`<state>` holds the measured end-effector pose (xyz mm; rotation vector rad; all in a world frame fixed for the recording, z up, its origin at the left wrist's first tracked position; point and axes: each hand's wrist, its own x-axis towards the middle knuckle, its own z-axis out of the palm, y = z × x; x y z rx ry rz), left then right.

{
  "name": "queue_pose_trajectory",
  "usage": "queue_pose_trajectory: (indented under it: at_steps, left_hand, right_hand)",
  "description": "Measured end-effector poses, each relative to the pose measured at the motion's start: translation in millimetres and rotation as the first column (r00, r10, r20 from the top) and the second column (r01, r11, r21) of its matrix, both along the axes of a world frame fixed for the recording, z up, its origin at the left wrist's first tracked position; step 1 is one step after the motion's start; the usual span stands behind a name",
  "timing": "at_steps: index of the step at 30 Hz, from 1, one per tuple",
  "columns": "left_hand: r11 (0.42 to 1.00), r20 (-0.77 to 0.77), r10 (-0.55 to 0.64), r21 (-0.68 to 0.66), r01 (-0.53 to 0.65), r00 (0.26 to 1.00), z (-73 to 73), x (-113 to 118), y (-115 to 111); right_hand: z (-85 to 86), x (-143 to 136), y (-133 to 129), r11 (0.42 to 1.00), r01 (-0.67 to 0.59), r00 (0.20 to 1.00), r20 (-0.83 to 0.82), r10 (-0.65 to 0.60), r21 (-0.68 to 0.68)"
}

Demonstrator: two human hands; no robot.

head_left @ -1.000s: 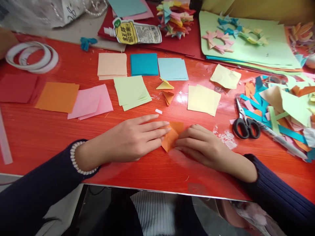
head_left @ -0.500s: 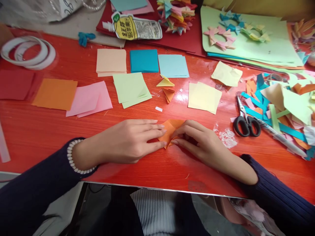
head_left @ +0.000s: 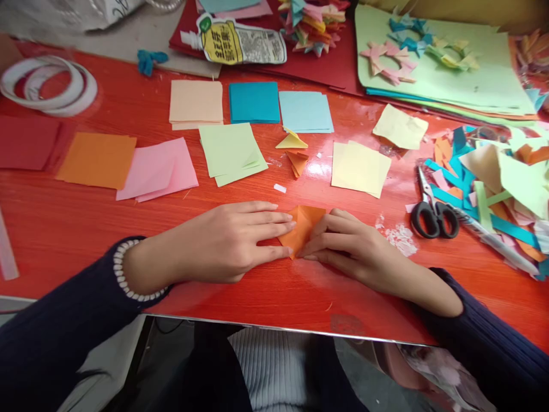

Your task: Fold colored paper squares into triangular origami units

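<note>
A small piece of orange origami paper (head_left: 303,220), partly folded, lies on the red table in front of me. My left hand (head_left: 240,240) rests flat, its stretched fingertips pressing the paper's left side. At the lower right edge, my right hand (head_left: 349,240) has its fingers curled together on the paper, hiding that corner. Just beyond lie two small folded pieces, an orange one (head_left: 297,163) and a yellow one (head_left: 292,139).
Stacks of square paper, such as green (head_left: 233,153), pink (head_left: 158,171) and pale yellow (head_left: 361,169), spread beyond my hands. Scissors (head_left: 434,214) and a pen (head_left: 500,243) lie right, beside paper scraps (head_left: 521,177). Tape rolls (head_left: 81,91) sit at left.
My right fingers have slid down along the paper's right side, and its upper right part has flattened out and shows more. My left hand stays on the paper.
</note>
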<state>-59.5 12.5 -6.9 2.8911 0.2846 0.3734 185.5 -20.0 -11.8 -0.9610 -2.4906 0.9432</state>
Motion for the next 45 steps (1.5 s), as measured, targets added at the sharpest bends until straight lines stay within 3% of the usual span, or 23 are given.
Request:
queue_pose_trajectory:
  at_steps: [6, 13, 28, 45]
  left_hand:
    - [0.998, 0.049, -0.018, 0.068, 0.015, 0.999, -0.2, 3, -1]
    - [0.996, 0.089, -0.047, 0.075, 0.040, 0.995, 1.3, 4, -2]
    - [0.999, 0.081, -0.029, -0.023, 0.031, 0.996, -0.1, 1, -1]
    - [0.999, 0.047, -0.038, 0.026, 0.037, 0.998, 0.4, 2, -4]
  right_hand:
    - [2.4, -7, -2, 0.996, 0.084, 0.996, 0.019, -0.084, -0.031]
    - [-1.6, -11, -6, 0.988, 0.153, 0.987, 0.045, -0.154, 0.029]
    - [1.2, -14, -5, 0.983, 0.184, 0.981, 0.065, -0.182, -0.023]
    - [3.4, -16, -5, 0.968, 0.241, 0.968, 0.091, -0.235, -0.066]
